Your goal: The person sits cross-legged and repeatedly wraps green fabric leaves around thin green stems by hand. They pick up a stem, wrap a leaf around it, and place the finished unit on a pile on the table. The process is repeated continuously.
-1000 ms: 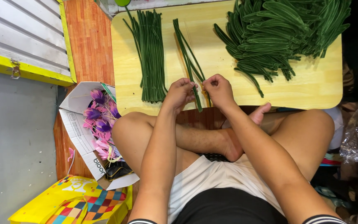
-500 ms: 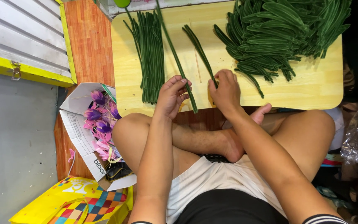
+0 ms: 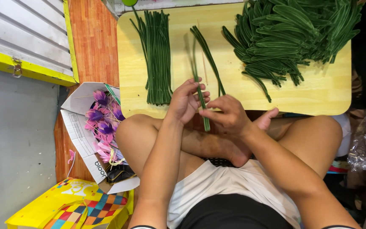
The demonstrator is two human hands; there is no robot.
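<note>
Above the crossed legs, at the near edge of the low yellow table (image 3: 318,91), a green stem (image 3: 200,96) is held between both hands. The left hand (image 3: 186,101) is curled round its middle with the fingers closed on it, and the right hand (image 3: 227,114) is pinched shut just beside, on the lower part, so that the bottom end sticks out below the hands.

A thin pale stick (image 3: 202,63) is seen lying on the table just beyond the stem; whether it is touched cannot be told. A loose pair of stems (image 3: 210,59) is laid close behind. A tidy bundle of stems (image 3: 156,57) lies to the left and a big loose heap of green leaves (image 3: 291,36) to the right.

The stem could be bent or kinked if too much force is applied by either pinch. The loose pair could be knocked askew if the long upper end is swung. A box of purple flowers (image 3: 100,125) by the left knee could be crushed if that knee is shifted.
</note>
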